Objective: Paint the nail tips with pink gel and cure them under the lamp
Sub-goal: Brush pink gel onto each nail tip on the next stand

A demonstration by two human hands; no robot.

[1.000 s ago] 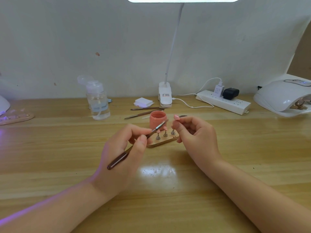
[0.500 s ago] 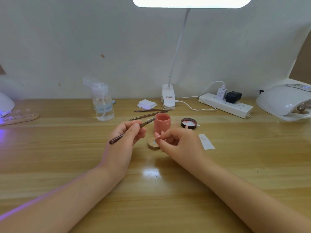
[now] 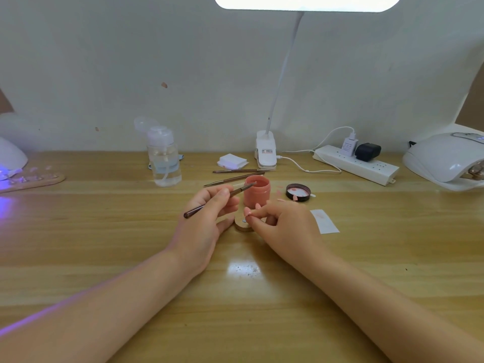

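My left hand (image 3: 207, 216) pinches a thin brown brush (image 3: 220, 199), and its bristle end reaches over the mouth of the open pink gel jar (image 3: 257, 192). My right hand (image 3: 281, 226) curls round the wooden nail-tip holder (image 3: 242, 224), which it mostly hides; I cannot see the tips on it. The jar's dark lid (image 3: 298, 192) lies to the right. A white curing lamp (image 3: 449, 159) sits at the far right edge. Another lamp (image 3: 10, 155) glows violet at the far left, with a second wooden holder (image 3: 34, 179) in front of it.
Behind the jar lie two more brushes (image 3: 235, 176), a stack of white pads (image 3: 231, 161), a clear pump bottle (image 3: 165, 159), the desk lamp's clip base (image 3: 265, 150) and a power strip (image 3: 356, 163). A white paper strip (image 3: 324, 221) lies beside my right hand.
The brush tip has swung from the nail tips on the holder to the jar's mouth. My right hand has lowered over the holder and now hides most of it.
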